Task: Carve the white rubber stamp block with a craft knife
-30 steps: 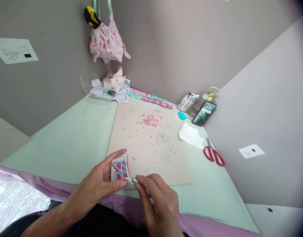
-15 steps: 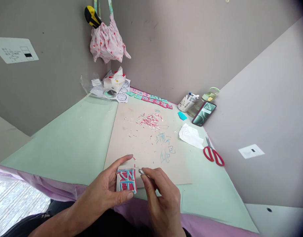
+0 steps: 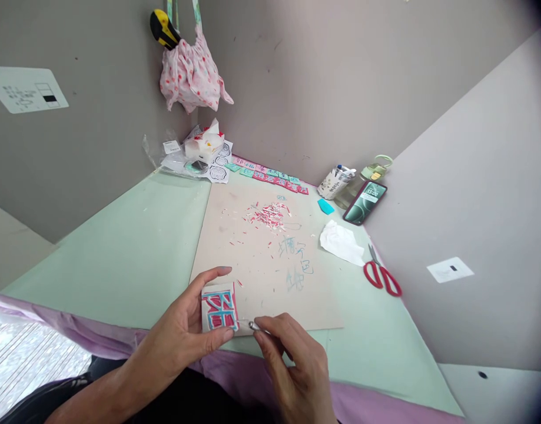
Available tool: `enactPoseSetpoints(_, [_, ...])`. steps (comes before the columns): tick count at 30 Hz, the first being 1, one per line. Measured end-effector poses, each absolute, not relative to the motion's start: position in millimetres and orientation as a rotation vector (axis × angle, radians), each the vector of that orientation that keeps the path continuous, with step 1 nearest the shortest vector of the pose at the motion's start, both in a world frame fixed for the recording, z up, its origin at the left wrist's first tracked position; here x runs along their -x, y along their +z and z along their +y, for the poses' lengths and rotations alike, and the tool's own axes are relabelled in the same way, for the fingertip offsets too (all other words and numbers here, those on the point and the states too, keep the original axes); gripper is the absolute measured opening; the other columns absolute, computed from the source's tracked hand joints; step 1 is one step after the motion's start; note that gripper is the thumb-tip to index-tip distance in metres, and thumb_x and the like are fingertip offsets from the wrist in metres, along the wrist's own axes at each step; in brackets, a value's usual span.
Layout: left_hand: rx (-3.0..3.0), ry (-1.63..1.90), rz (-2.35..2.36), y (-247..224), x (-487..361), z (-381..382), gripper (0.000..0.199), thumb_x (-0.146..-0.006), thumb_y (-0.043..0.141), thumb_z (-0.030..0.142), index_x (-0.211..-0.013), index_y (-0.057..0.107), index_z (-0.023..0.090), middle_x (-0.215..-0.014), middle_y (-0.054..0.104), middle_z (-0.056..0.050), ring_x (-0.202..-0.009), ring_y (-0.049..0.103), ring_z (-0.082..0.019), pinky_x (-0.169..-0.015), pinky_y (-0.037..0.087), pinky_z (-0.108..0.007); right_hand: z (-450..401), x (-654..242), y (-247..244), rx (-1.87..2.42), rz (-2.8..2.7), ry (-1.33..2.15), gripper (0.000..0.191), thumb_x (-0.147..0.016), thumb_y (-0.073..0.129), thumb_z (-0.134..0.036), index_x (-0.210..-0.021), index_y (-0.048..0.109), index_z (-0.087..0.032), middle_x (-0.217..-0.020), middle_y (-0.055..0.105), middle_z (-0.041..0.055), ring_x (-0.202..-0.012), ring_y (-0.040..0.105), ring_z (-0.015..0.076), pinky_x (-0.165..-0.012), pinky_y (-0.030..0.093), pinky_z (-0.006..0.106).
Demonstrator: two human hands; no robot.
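Note:
My left hand holds a square white carving block by its edges, thumb at the lower right corner. The block's face is red, with a character outlined in blue and white cut lines. In my right hand, pinched like a pen, is a thin carving tool with a metal collar. Its tip points left at the block's lower right edge; whether it touches is too fine to tell. Beyond the hands, a heap of red and white shavings lies on a beige board, which has blue writing.
Scissors with red handles and a crumpled tissue lie to the right. A phone, a bottle and a pen cup stand behind. Rows of small lettered tiles line the back edge. A pink cloth bag hangs on the wall.
The block has moved slightly up and left in my left hand. My right hand has shifted down, bringing the tool from the block's upper right corner to its lower right edge.

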State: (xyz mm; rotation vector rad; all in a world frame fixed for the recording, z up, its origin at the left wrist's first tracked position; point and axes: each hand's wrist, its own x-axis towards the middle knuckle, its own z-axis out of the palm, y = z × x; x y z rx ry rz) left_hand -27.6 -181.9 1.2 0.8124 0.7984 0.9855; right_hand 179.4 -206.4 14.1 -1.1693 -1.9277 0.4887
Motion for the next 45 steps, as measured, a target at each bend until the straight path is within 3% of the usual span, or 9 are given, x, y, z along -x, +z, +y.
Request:
enactPoseSetpoints(6, [-0.805,0.963,0.820,1,27,-181,0.083,-0.083,0.085,0.029,-0.150,0.037,0.031,-0.087,0.060,0.005,-0.091,0.065,-0.016,-0.084,0.051,-0.025,-207,-180,15,1.169,-1.981,0.418,0.019,-0.100,0.058,-0.007,-0.112,0.066,-0.020,-0.082,0.066,0.0027,-0.068,0.065,0.0138,-0.061,0.051,0.023])
enactPoseSetpoints(18, [-0.822,0.959,0.942,9,27,-182,0.086,-0.081,0.084,0.031,-0.152,0.035,0.029,-0.092,0.062,0.004,-0.084,0.061,-0.016,-0.083,0.050,-0.028,-207,-178,18,1.141,-2.039,0.156,0.018,-0.099,0.059,-0.005,-0.110,0.067,-0.016,-0.078,0.069,0.0048,-0.065,0.065,0.0160,-0.057,0.052,0.025])
enactPoseSetpoints(34, [-0.822,0.939,1.020,21,24,-183,0.085,-0.078,0.084,0.029,-0.150,0.038,0.027,-0.086,0.061,0.006,-0.078,0.059,-0.014,-0.076,0.049,-0.025,-207,-179,19,1.157,-2.071,0.072,0.017,-0.100,0.058,-0.008,-0.112,0.068,-0.016,-0.078,0.069,0.0053,-0.065,0.066,0.0164,-0.056,0.052,0.025])
enactPoseSetpoints(45, [-0.877,0.914,1.043,0,27,-181,0.090,-0.078,0.084,0.039,-0.153,0.037,0.024,-0.083,0.061,0.005,-0.077,0.060,-0.017,-0.075,0.050,-0.028,-206,-171,18,1.143,-2.037,-0.028,0.016,-0.100,0.058,-0.008,-0.110,0.068,-0.015,-0.075,0.069,0.0051,-0.063,0.065,0.0161,-0.055,0.051,0.025])
